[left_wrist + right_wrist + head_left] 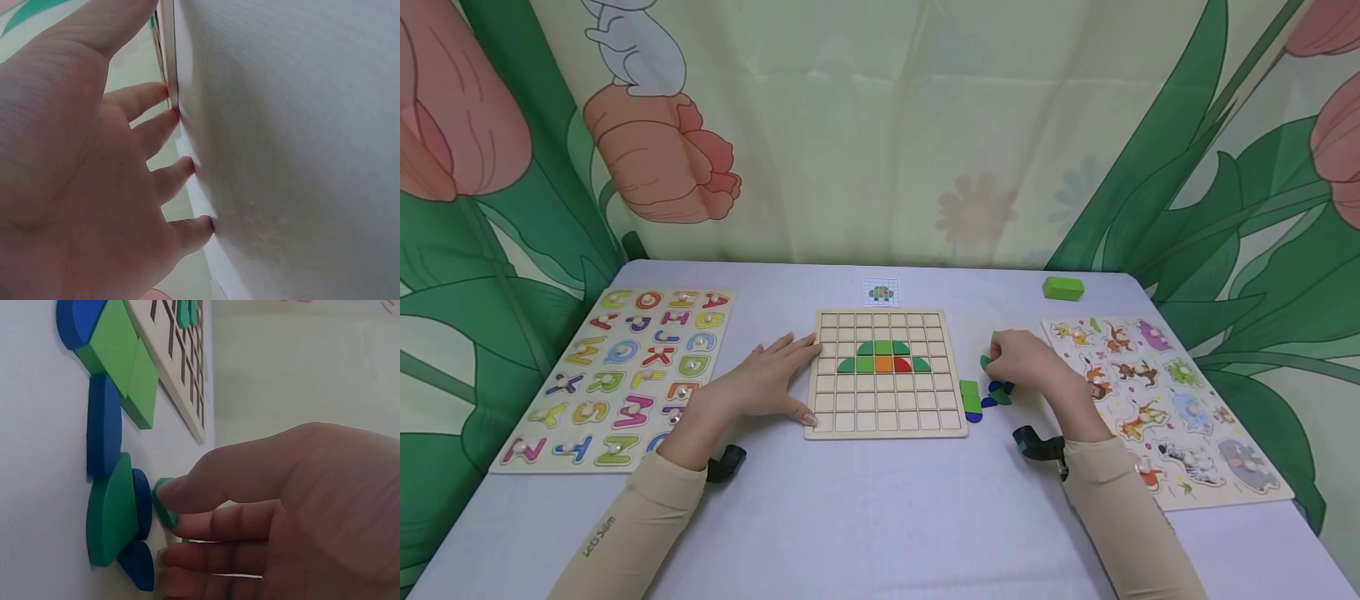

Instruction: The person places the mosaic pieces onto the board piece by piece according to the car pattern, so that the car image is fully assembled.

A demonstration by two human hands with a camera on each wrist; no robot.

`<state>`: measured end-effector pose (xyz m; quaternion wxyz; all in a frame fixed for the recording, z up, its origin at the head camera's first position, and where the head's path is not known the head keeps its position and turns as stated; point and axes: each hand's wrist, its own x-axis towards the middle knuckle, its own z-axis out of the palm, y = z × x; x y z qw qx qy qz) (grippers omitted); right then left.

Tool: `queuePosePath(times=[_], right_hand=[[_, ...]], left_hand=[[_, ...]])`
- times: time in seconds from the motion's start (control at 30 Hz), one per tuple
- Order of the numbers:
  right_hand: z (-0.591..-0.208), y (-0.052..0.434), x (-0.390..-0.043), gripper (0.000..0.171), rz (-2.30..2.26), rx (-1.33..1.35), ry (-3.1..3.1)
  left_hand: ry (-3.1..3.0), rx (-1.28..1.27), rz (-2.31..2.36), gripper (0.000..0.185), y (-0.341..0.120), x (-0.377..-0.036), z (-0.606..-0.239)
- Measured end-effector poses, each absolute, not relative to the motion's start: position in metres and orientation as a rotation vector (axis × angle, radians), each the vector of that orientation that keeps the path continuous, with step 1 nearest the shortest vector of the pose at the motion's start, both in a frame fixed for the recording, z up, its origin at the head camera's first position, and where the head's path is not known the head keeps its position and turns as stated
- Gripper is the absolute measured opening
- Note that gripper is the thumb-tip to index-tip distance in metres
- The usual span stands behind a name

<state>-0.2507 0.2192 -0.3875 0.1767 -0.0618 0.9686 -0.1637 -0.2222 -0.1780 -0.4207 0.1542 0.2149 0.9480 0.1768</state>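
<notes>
On the worktop [880, 517] our left hand [767, 379] lies flat, fingers straight, touching the grid board's [886, 421] left edge. Our right hand [1026, 360] pinches a green piece [164, 503] just right of the board, beside loose blue and green pieces [985, 396]. Our left sleeve [625, 533] bears small writing we cannot read surely.

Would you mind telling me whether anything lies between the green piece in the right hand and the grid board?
Nothing visible does: the right hand pinches the green piece, and bare table separates it from the grid board.
</notes>
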Motion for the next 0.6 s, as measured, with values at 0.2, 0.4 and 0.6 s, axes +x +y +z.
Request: queuePosePath(times=[0.2, 0.4, 0.6], right_hand=[[-0.3882, 0.2142, -0.2508, 0.006, -0.467, -0.215, 2.733], [-0.3873, 0.2111, -0.2499, 0.008, -0.495, -0.215, 2.718], [-0.3899, 0.2098, -0.2515, 0.012, -0.541, -0.260, 2.708]], left_hand=[[2.715, 0.615, 0.506, 0.121, -0.1773, -0.2220, -0.4199], [2.710, 0.609, 0.506, 0.121, -0.1771, -0.2224, -0.4203], [2.708, 0.612, 0.506, 0.121, -0.1772, -0.2221, -0.4197]])
